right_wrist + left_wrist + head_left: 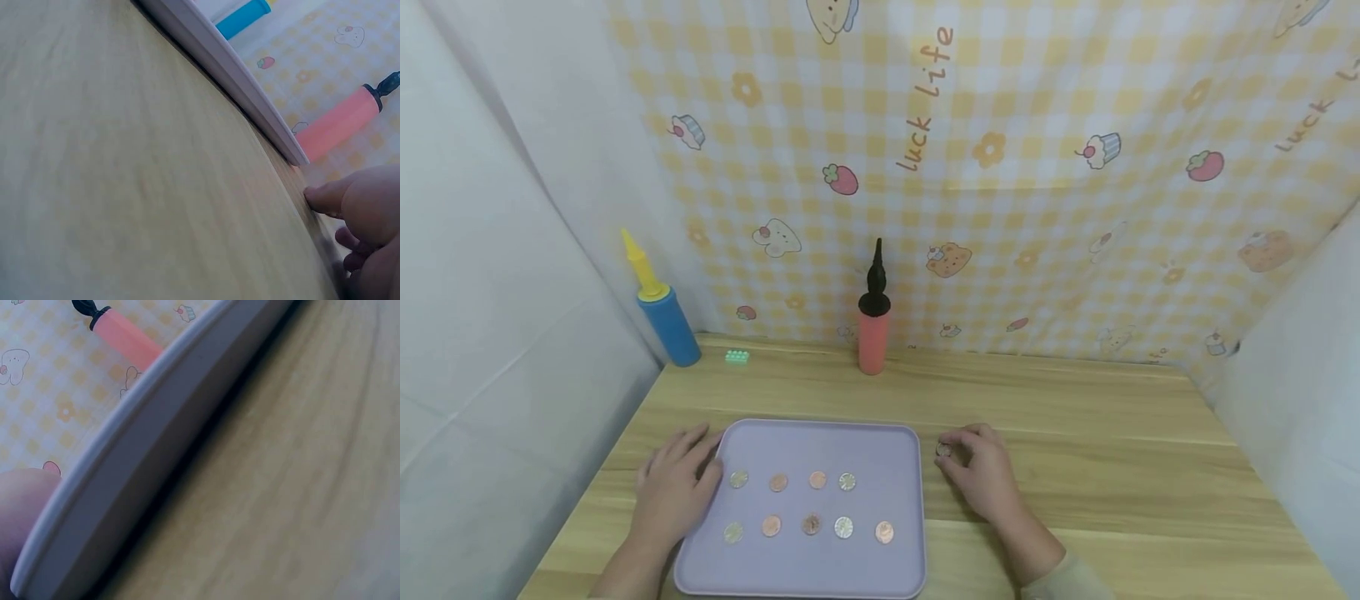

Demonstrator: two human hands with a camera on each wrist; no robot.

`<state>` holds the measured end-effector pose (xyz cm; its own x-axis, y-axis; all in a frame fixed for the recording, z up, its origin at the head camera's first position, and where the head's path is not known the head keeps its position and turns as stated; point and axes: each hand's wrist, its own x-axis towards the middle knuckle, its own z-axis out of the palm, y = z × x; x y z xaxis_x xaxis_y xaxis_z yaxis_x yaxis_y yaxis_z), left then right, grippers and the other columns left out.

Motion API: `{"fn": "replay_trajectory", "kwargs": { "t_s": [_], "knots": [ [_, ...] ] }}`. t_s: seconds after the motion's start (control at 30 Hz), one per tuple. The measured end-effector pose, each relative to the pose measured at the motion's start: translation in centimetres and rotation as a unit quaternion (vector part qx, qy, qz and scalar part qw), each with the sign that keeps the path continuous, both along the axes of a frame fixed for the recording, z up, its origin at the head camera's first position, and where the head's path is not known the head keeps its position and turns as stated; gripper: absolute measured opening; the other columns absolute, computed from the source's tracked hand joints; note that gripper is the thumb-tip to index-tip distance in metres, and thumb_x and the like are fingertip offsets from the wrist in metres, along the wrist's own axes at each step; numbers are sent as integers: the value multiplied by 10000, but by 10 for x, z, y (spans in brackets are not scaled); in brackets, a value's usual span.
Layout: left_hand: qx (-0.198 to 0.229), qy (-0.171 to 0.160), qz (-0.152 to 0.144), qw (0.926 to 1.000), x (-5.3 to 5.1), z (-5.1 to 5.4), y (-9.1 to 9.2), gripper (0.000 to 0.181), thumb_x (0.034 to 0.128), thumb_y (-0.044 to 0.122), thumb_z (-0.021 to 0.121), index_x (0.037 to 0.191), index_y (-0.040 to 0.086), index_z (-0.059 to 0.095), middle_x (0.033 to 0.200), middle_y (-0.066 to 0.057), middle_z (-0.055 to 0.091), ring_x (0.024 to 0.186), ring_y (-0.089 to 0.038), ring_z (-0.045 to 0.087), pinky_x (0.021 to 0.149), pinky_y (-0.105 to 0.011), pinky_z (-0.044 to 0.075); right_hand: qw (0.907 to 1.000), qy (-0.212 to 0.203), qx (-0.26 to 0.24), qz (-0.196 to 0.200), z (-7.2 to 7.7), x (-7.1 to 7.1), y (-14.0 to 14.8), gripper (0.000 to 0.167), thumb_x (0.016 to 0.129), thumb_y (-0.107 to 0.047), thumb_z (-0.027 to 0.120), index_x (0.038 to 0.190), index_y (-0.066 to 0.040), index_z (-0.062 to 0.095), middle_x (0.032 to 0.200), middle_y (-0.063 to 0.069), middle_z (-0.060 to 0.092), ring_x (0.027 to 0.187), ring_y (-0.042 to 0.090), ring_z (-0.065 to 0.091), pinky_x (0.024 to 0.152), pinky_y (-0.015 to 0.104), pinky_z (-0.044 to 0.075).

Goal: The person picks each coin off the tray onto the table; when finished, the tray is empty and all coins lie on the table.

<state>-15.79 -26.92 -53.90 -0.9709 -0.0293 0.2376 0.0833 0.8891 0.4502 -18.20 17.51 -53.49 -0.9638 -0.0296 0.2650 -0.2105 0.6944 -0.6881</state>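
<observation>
A lavender tray [880, 442] lies on the wooden table, bearing several coins in two rows. Some are silver-toned, like the coin [843, 527] in the front row; others are copper-toned, like the coin [884, 532] at its right end. My left hand [673, 487] rests against the tray's left edge, its thumb over the rim. Just right of the tray, my right hand [985, 475] pinches a coin [943, 450] between thumb and forefinger, close to the tabletop. In the right wrist view the thumb [328, 197] shows, but the pinched coin is hidden.
Behind the tray stands a pink hand pump [872, 342] with a black top. A blue pump [670, 329] with a yellow top stands at the back left, beside a small green toy brick [737, 356]. A checked cloth [1022, 208] hangs along the table's back edge.
</observation>
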Motion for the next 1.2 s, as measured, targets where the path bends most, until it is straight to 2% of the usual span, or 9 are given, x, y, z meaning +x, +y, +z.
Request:
{"fn": "replay_trajectory", "kwargs": {
  "t_s": [0.2, 0.4, 0.67, 0.9, 1.07, 1.2],
  "knots": [
    [6, -26, -5, 10000, -1, 0, -1, 433, 1063, 232, 549, 1429, 28, 656, 1572, -287, 487, 1441, -592, 356, 1099, -852, 174, 9990, -451, 48, 60, 3, -2, 0, 185, 868, -111, 903, 1031, -149, 825, 1254, 151, 635, 1245, 429, 497, 1016, 607, 447],
    [0, -9, -6, 10000, -2, -3, -2, 438, 1061, 235, 549, 1436, 36, 653, 1577, -286, 482, 1447, -588, 351, 1108, -850, 162, 9988, -484, 54, 35, 2, -3, 0, 189, 853, -105, 912, 1019, -151, 835, 1226, 142, 644, 1227, 417, 503, 1014, 594, 442],
    [37, -61, 40, 10000, -2, -5, -2, 434, 1064, 239, 556, 1437, 41, 656, 1584, -279, 478, 1462, -585, 334, 1117, -847, 148, 9989, -462, -11, 43, 3, -1, 1, 225, 863, -112, 899, 1080, -116, 841, 1244, 152, 645, 1239, 425, 502, 1011, 586, 460],
    [64, -58, 80, 9999, -2, -5, -1, 426, 1074, 255, 554, 1429, 45, 665, 1581, -277, 484, 1467, -586, 328, 1115, -853, 146, 10000, -50, 4, -27, -4, 1, 0, 237, 856, -110, 902, 1084, -102, 837, 1255, 175, 661, 1244, 434, 526, 1031, 607, 448],
    [53, -62, 97, 9999, -2, -4, 0, 430, 1085, 274, 546, 1434, 52, 662, 1581, -270, 486, 1463, -583, 336, 1113, -854, 149, 9985, 328, -412, -117, -8, 7, -6, 273, 816, -125, 922, 1070, -108, 821, 1322, 203, 639, 1300, 436, 487, 1047, 624, 423],
    [57, -60, 100, 9999, -1, -2, -1, 432, 1091, 290, 548, 1437, 56, 661, 1578, -267, 492, 1458, -584, 345, 1114, -850, 158, 9952, 730, -648, 78, -10, 17, -18, 287, 773, -109, 932, 1031, -130, 810, 1307, 193, 649, 1270, 410, 495, 1008, 576, 427]
  ]
}}
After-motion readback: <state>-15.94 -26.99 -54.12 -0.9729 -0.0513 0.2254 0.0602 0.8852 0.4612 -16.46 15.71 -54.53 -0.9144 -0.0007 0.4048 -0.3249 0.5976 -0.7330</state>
